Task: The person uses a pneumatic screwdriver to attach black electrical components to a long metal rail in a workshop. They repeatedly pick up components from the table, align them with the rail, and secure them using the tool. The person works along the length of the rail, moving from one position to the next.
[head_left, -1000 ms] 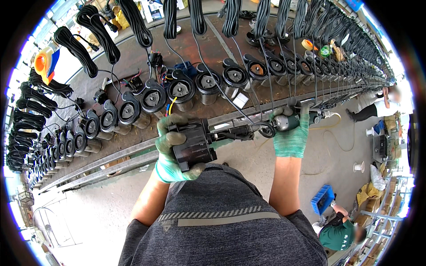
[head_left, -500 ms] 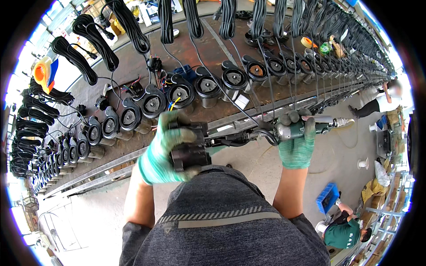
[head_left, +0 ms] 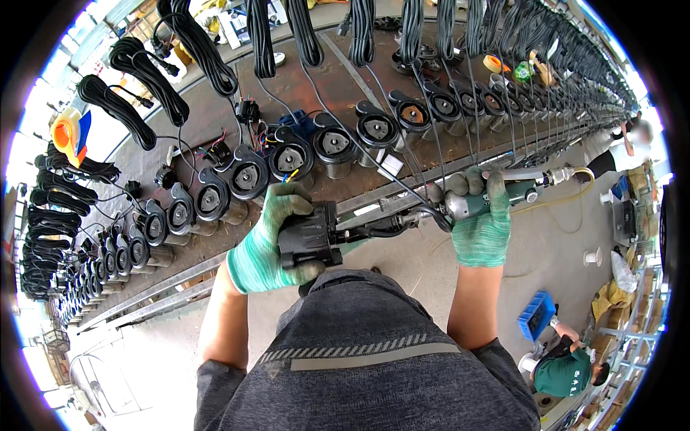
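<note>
Brown tabletop (head_left: 341,86) at the far side carries rows of black-topped motors (head_left: 290,159). Right hand (head_left: 481,228): fingers wrapped round a green tool (head_left: 476,205). Near, left of it, left hand (head_left: 260,248): fingers clasping a black housing (head_left: 307,233), since rotated, apparently presenting another side.

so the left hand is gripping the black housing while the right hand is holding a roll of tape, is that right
Not quite: the right hand is holding a green and silver tool instead, as the head view shows. The left hand is indeed gripping the black housing.
</note>
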A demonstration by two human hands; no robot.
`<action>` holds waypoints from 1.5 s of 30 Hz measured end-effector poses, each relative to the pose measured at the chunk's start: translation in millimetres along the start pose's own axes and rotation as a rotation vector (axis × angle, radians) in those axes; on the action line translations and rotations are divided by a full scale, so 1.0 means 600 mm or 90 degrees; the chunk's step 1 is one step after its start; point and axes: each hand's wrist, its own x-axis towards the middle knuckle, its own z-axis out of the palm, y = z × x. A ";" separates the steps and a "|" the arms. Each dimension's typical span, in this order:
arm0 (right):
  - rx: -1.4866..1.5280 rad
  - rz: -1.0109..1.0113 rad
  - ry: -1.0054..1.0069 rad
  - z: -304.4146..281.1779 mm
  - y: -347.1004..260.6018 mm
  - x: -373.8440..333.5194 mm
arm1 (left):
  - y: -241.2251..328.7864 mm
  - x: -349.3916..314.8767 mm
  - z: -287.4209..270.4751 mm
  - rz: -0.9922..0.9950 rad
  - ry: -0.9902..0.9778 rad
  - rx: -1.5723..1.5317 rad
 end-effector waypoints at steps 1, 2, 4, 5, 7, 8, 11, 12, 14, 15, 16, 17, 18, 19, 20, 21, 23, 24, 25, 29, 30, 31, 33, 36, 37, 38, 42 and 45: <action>0.006 0.008 -0.044 -0.010 -0.005 0.004 | 0.000 0.004 -0.005 0.006 -0.019 0.008; 0.011 0.016 -0.089 -0.018 -0.007 0.007 | -0.002 0.006 -0.012 0.013 -0.038 0.015; 0.070 -0.016 -0.113 -0.014 0.003 0.006 | -0.029 -0.011 -0.001 -0.085 0.067 -0.207; 0.100 -0.032 -0.127 -0.011 0.010 0.007 | -0.031 -0.013 0.008 -0.127 0.135 -0.393; 0.116 -0.063 -0.076 -0.004 0.031 0.009 | -0.009 -0.012 0.028 -0.196 0.298 -0.505; 0.125 -0.077 -0.051 -0.004 0.039 0.010 | -0.017 -0.016 0.037 -0.184 0.345 -0.454; 0.112 -0.034 -0.004 -0.008 0.047 0.010 | -0.040 -0.036 0.050 -0.036 0.386 -0.094; 0.082 -0.024 0.021 -0.008 0.044 0.006 | -0.044 -0.035 0.046 0.043 0.334 0.066; 0.010 -0.008 0.044 -0.018 0.041 0.002 | 0.004 -0.002 0.024 0.061 0.155 0.190; -0.039 -0.006 0.039 -0.022 0.049 0.002 | 0.031 0.016 0.022 0.029 0.064 0.277; -0.088 -0.005 0.034 -0.020 0.054 0.002 | 0.043 0.031 0.025 -0.003 -0.028 0.361; -0.098 -0.011 0.026 -0.010 0.063 -0.005 | 0.040 0.038 0.031 0.002 -0.058 0.395; -0.110 -0.033 0.021 0.001 0.073 -0.010 | 0.030 0.039 0.038 -0.038 -0.111 0.377; -0.121 -0.054 0.015 0.012 0.083 -0.014 | 0.023 0.031 0.049 -0.088 -0.020 0.313; -0.132 -0.076 0.009 0.023 0.091 -0.016 | 0.010 0.020 0.063 -0.135 0.069 0.249; -0.087 -0.123 -0.024 0.037 0.095 -0.012 | -0.032 -0.005 0.069 -0.082 0.176 0.173; 0.049 -0.117 -0.003 0.021 0.091 0.005 | -0.028 -0.012 0.090 -0.268 0.335 -0.417; 0.118 -0.113 0.007 0.012 0.086 0.016 | -0.028 -0.014 0.089 -0.312 0.376 -0.596; 0.169 -0.107 -0.018 -0.001 0.076 0.032 | -0.035 -0.026 0.094 -0.312 0.372 -0.647; 0.248 -0.046 0.036 -0.037 0.047 0.057 | -0.081 -0.056 0.131 -0.396 0.421 -0.928; 0.237 -0.049 0.060 -0.040 0.045 0.056 | -0.083 -0.052 0.132 -0.393 0.456 -1.004; 0.225 -0.052 0.084 -0.044 0.042 0.054 | -0.086 -0.035 0.123 -0.343 0.516 -1.017; 0.191 -0.099 0.121 -0.050 0.037 0.049 | -0.109 -0.021 0.082 -0.187 0.536 -1.095; 0.167 -0.161 0.145 -0.076 0.015 0.049 | -0.087 0.055 -0.012 0.042 0.628 -1.095; 0.140 -0.183 0.152 -0.087 0.004 0.047 | -0.096 0.080 -0.038 0.091 0.687 -0.960; 0.155 -0.196 0.150 -0.099 -0.005 0.043 | -0.109 0.103 -0.069 0.137 0.739 -0.818; 0.155 -0.259 0.165 -0.150 -0.044 0.007 | -0.272 0.165 -0.164 -0.003 0.970 -0.683; 0.144 -0.300 0.217 -0.185 -0.063 -0.027 | -0.354 0.228 -0.099 -0.151 0.936 -0.496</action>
